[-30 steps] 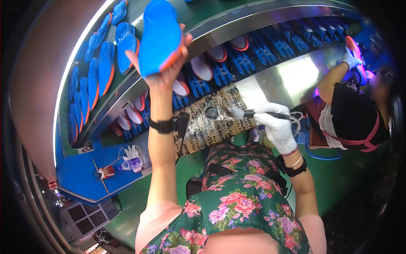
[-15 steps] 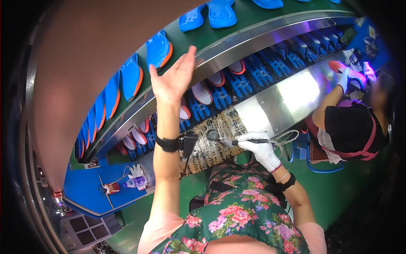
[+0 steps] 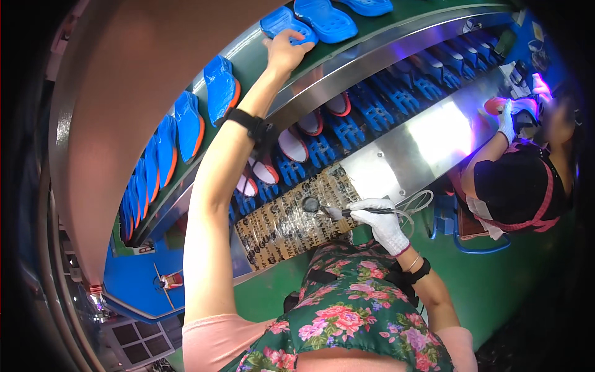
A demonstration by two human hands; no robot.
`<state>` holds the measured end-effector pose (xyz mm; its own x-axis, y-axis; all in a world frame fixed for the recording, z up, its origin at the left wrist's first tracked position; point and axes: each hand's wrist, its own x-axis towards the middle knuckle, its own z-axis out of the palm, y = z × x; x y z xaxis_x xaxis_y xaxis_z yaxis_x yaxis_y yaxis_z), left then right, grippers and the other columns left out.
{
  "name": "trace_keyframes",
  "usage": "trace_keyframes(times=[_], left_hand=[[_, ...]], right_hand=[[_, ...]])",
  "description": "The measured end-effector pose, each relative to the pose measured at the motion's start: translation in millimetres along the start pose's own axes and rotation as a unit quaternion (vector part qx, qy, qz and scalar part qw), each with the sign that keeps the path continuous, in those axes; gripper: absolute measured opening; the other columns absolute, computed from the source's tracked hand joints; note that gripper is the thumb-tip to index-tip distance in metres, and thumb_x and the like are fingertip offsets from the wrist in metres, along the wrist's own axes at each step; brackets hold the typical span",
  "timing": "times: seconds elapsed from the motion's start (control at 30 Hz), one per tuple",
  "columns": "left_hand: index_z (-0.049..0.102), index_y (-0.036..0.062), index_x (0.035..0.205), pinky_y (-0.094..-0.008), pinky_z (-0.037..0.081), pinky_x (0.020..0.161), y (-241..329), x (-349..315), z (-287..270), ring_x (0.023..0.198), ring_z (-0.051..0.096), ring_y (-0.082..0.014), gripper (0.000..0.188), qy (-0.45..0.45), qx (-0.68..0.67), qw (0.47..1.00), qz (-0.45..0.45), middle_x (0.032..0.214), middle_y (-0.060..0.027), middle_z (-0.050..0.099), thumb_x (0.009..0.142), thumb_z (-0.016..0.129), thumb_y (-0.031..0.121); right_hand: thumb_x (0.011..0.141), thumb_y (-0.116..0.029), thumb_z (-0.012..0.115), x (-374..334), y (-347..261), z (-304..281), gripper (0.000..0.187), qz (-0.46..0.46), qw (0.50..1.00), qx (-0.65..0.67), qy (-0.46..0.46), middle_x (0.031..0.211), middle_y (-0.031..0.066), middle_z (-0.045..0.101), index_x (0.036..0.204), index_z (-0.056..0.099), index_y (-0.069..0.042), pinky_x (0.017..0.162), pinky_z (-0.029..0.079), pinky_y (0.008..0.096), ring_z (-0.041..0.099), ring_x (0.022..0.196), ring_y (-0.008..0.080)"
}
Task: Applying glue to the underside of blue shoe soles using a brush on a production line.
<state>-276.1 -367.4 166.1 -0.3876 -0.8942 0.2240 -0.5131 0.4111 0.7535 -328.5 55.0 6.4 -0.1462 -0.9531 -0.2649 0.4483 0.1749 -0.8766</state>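
My bare left hand [image 3: 288, 51] reaches up to the green conveyor belt. Its fingers are bent over the near edge of a blue sole-shaped piece [image 3: 286, 23] with holes in it. In my white-gloved right hand [image 3: 379, 222] is a black-handled brush [image 3: 353, 212], with a pale loop of tubing beside the wrist. The brush's tip points left, close to a small round dark thing [image 3: 310, 204] on the taped worktop [image 3: 279, 226]; whether they touch I cannot tell.
More blue soles [image 3: 189, 124], several with orange rims, line the upper belt [image 3: 396, 28]. Below its metal edge, a lower row of blue racks [image 3: 378, 115] holds white-and-red soles. On the right, a person [image 3: 514, 186] handles a shoe under purple light. A blue table [image 3: 133, 273] stands lower left.
My left hand has moved up and slightly right, from open above the metal edge to gripping a blue sole. The soles shifted slightly in view. My right hand stays in nearly the same place with the brush.
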Motion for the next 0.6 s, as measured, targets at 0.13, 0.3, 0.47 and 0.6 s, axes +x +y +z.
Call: trace_keyframes(times=[0.13,0.3,0.47,0.6], left_hand=[[0.076,0.0094,0.107,-0.0474,0.041,0.111,5.9,16.6,15.1,0.134,0.043,-0.0415,0.043,0.02,-0.058,0.998,-0.007,0.124,-0.0336,0.062,0.073,0.091,0.03],[0.062,0.0008,0.121,-0.0428,0.06,0.081,21.2,-21.1,-17.3,0.097,0.061,-0.0275,0.043,0.051,-0.338,0.935,-0.094,0.119,-0.0143,0.059,0.089,0.082,0.019],[0.07,0.0032,0.103,-0.0332,0.058,0.085,22.4,-133.1,-57.9,0.103,0.06,-0.0192,0.019,0.191,-0.138,0.972,0.012,0.108,-0.0093,0.059,0.092,0.079,0.017],[0.047,0.0119,0.15,-0.0354,0.057,0.094,21.2,-239.8,-51.1,0.118,0.064,-0.0264,0.074,0.124,-0.254,0.959,-0.026,0.147,-0.0155,0.037,0.084,0.078,0.002]], right_hand=[[0.087,-0.003,0.076,1.2,-7.1,-1.5,0.018,-0.028,1.0,-0.009,0.002,0.1,0.009,0.079,0.104,0.078,0.002,0.08,0.058,0.0262,0.072,0.089,0.0131],[0.087,-0.004,0.076,0.7,-6.0,-12.8,0.02,-0.037,0.999,-0.006,0.01,0.101,0.0104,0.079,0.106,0.078,0.002,0.083,0.058,0.0269,0.073,0.089,0.015],[0.086,0.0,0.075,-6.7,-15.2,-21.7,0.019,-0.002,0.997,0.042,0.067,0.098,0.0088,0.078,0.105,0.078,0.002,0.072,0.055,0.0235,0.07,0.08,0.0115],[0.084,0.007,0.072,-13.4,-27.9,-30.1,0.017,-0.034,0.987,0.122,0.1,0.097,0.0133,0.077,0.101,0.076,0.005,0.068,0.054,0.025,0.068,0.074,0.0147]])
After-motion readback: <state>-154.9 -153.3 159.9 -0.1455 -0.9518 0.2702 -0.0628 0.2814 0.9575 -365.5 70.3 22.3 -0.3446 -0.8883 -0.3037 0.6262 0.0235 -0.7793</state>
